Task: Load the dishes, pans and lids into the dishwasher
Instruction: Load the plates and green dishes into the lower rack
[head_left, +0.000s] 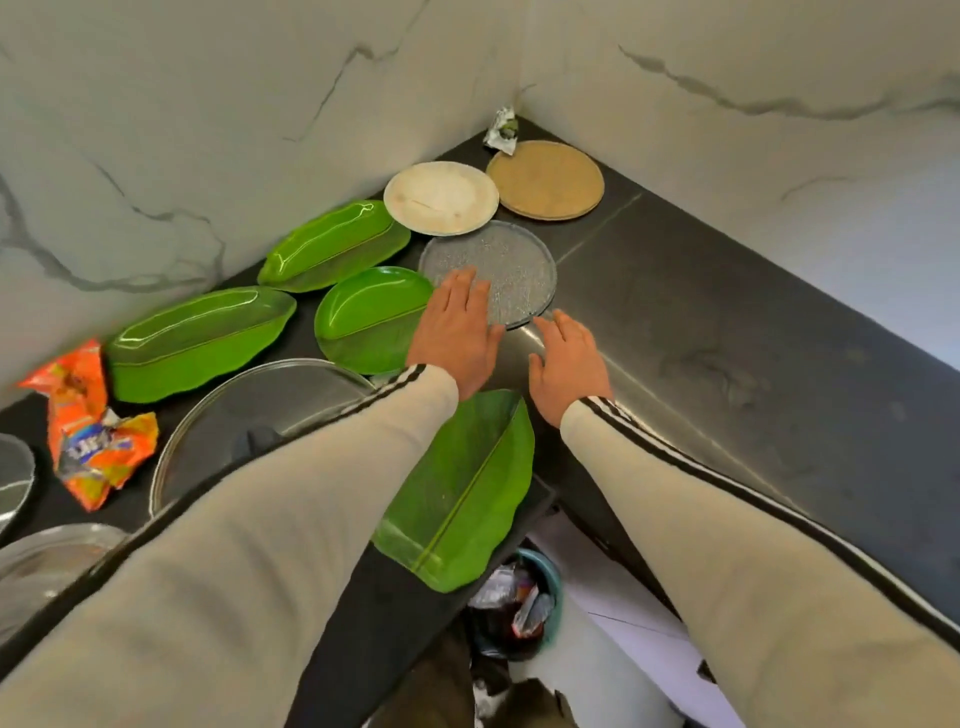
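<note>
On the counter (701, 312), the flat round tray (511, 265) is the landmark. Behind it lie the round plate (441, 197), touching its rim, and the round board (545, 179). Just left of the tray lies the divided plate (371, 319), with two leaf-shaped dishes (335, 244) farther left. Before the tray, a third leaf-shaped dish (467, 488) overhangs the counter's edge. The left hand (457, 332) rests on the tray's near-left rim and the right hand (566, 358) is just before the tray.
</note>
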